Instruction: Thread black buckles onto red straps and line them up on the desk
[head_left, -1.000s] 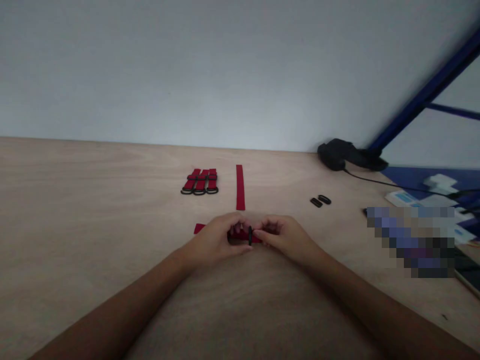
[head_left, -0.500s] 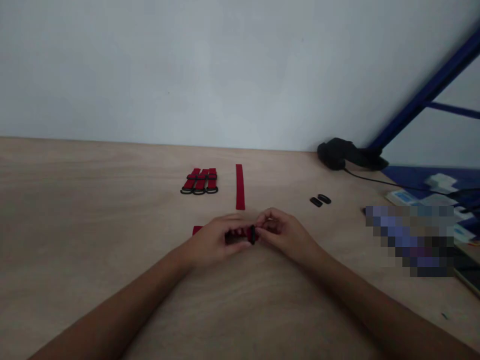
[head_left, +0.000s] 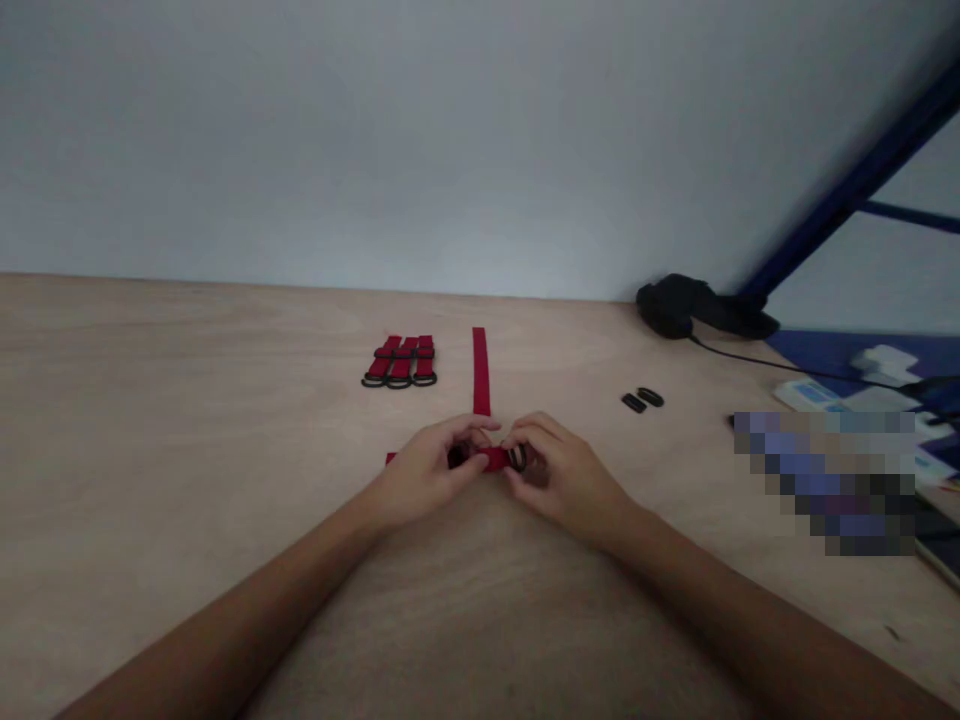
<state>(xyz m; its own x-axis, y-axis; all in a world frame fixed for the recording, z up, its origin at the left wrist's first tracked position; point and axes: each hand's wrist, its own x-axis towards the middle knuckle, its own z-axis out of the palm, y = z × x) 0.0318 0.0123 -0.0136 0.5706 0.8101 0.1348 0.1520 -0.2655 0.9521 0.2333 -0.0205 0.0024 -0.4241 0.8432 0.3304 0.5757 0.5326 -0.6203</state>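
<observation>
My left hand (head_left: 431, 465) is closed around a red webbing strap (head_left: 493, 459), with the thumb pressed on it and one end showing past the hand's left side. At the strap's right end is a black ring-like buckle (head_left: 517, 458), pinched in the fingers of my right hand (head_left: 559, 475). Just beyond the hands a loose red strap (head_left: 481, 370) lies flat. Farther left, three red straps (head_left: 401, 362) fitted with black buckles and D-rings lie side by side. My fingers hide part of the held strap.
Two black buckles (head_left: 643, 400) lie on the wooden table (head_left: 187, 420) to the right. A black object with a cable (head_left: 701, 307) rests by the wall. Papers (head_left: 810, 396) and a blurred-out patch (head_left: 832, 480) are at the far right.
The black buckle has turned and moved slightly right, so its opening shows now. More of the red strap is visible between my hands, and my right fingers now surround the buckle.
</observation>
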